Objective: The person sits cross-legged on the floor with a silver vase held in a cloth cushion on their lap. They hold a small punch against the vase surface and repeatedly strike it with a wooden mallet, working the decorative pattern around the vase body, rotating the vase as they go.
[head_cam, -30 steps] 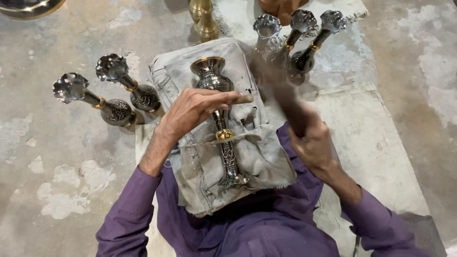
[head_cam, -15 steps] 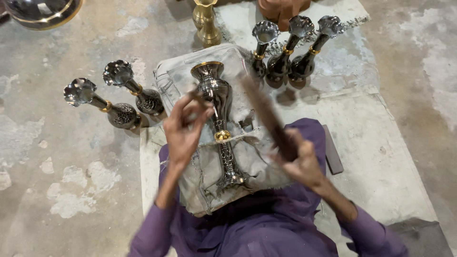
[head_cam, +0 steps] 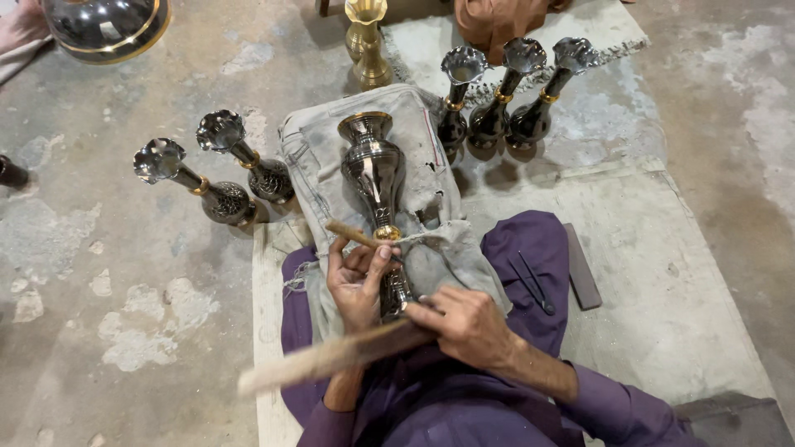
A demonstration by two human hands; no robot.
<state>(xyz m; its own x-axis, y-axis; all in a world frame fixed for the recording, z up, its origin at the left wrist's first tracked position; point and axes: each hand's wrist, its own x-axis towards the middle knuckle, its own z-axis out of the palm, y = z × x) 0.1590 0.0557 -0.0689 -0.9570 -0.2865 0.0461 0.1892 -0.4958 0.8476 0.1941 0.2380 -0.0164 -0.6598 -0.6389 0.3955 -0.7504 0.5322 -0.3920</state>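
Note:
A dark metal vase (head_cam: 374, 170) with brass bands lies on a grey cloth pad (head_cam: 315, 157) across my lap, its mouth pointing away from me. My left hand (head_cam: 356, 285) pinches a short wooden-handled tool (head_cam: 352, 234) and sets it against the vase near its lower brass ring. My right hand (head_cam: 468, 323) grips a long wooden stick (head_cam: 331, 358). The stick is blurred and lies low across my lap, pointing left under the left hand.
Two dark flower-mouthed vases (head_cam: 219, 194) stand at the left and three more (head_cam: 505, 91) at the back right. A brass vase (head_cam: 367, 41) and a big dark round vessel (head_cam: 103, 25) are farther back. A dark block (head_cam: 582, 265) and a thin metal tool (head_cam: 530, 281) lie at my right knee.
My left hand left the vase's middle and came down to its lower neck with the small tool. The right hand swung the stick from upright at the right down across my lap.

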